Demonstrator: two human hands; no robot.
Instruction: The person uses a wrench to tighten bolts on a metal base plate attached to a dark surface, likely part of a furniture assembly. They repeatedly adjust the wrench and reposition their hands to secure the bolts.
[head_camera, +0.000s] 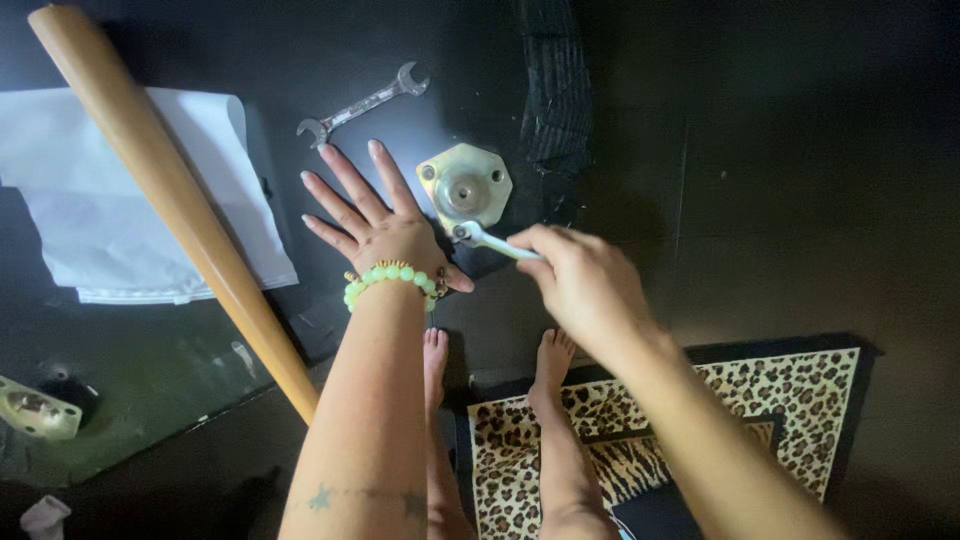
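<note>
Left hand rests flat, fingers spread, on the black surface just beside the metal mounting plate, while right hand grips a wrench applied at that plate's lower edge, with a second wrench lying apart.

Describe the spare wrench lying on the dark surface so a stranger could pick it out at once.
Start at the long wooden leg slanting across the dark surface, then move right past the white cloth. Just beyond the fingertips of the flat left hand lies the spare wrench. Unlike the wrench in the right hand, it lies untouched, silver, with open jaws at both ends.
</note>
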